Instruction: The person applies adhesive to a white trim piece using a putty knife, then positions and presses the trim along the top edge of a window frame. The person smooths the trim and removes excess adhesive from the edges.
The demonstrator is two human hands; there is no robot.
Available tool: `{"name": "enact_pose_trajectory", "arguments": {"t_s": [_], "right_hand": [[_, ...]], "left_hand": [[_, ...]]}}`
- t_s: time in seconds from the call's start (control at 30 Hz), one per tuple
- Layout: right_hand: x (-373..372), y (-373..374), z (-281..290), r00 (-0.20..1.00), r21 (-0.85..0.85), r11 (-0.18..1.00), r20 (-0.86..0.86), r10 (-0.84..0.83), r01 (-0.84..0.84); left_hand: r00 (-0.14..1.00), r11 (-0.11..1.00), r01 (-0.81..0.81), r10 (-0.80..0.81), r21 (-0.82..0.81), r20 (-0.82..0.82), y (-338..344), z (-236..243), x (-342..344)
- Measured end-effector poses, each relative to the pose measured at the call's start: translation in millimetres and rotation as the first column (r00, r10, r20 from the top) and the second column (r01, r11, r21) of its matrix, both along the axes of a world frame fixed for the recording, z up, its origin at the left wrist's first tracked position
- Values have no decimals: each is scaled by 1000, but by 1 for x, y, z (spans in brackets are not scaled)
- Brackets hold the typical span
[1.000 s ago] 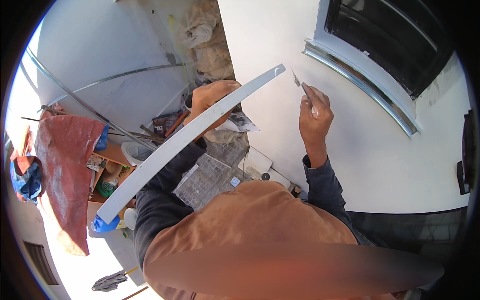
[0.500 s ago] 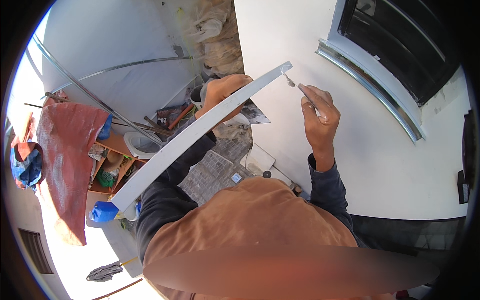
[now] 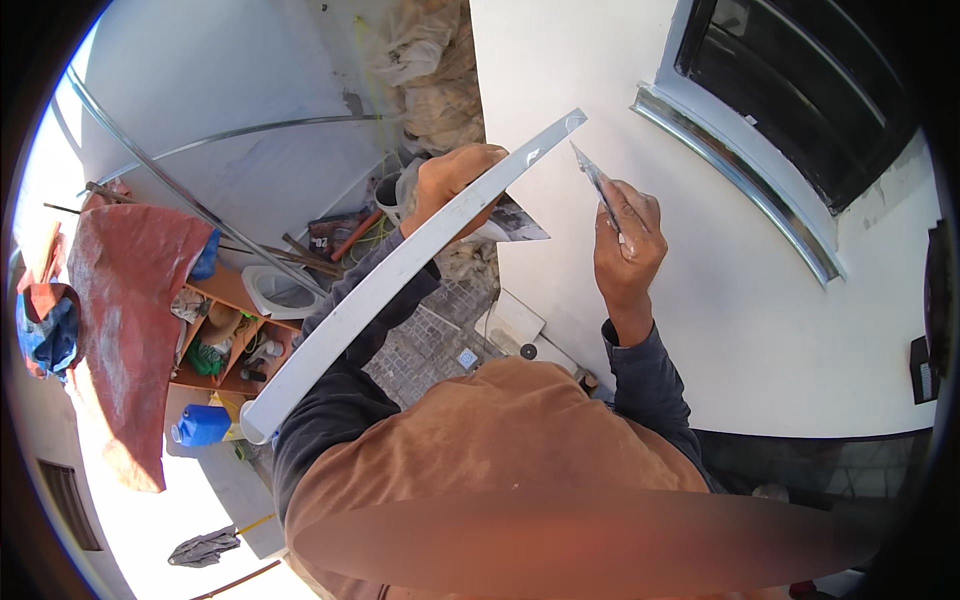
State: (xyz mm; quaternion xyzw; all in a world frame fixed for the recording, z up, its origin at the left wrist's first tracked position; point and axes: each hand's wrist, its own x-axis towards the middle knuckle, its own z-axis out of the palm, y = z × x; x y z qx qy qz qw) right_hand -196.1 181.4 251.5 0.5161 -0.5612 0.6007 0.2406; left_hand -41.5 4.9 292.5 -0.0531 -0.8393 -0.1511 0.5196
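Observation:
My left hand (image 3: 450, 190) is closed around a long, straight white strip (image 3: 400, 270), which slants from beside my left upper arm up toward the wall. A flat, pointed grey piece with pale smears (image 3: 520, 222) sticks out beyond that hand; how it is held is hidden behind the strip. Fresh, shiny paste (image 3: 535, 152) lies on the strip's upper end. In my right hand (image 3: 630, 245) is a putty knife (image 3: 592, 175), gripped with its blade seen nearly edge-on and pointing up. Its tip is just apart from the strip's upper end. Whitish smears mark my right fingers.
To the right rises a white wall (image 3: 580, 270) with a dark window (image 3: 800, 90) and a metal sill (image 3: 740, 185). At left are a red cloth (image 3: 130, 310), an orange shelf (image 3: 225, 285) with several items and a blue jug (image 3: 202, 425). Grey paving (image 3: 420, 345) lies below.
The lump of paste on the putty knife has gone, and a shiny smear now shows on the strip's upper end. My right hand has shifted slightly left and down, with the blade turned upward.

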Motion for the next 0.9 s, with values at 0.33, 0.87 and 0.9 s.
{"name": "enact_pose_trajectory", "arguments": {"t_s": [0.33,0.87,0.9], "right_hand": [[9,-3,-15,990,-30,999,-133,-38,34],[6,14,22,993,180,977,59,101,-110],[17,15,23,995,129,987,30,96,-99]], "left_hand": [[997,997,-77,76,-13,-28,-2,-7,2],[998,998,-24,28,-61,49,-16,-9,7],[999,999,-15,16,-33,43,-16,-10,5]]}}
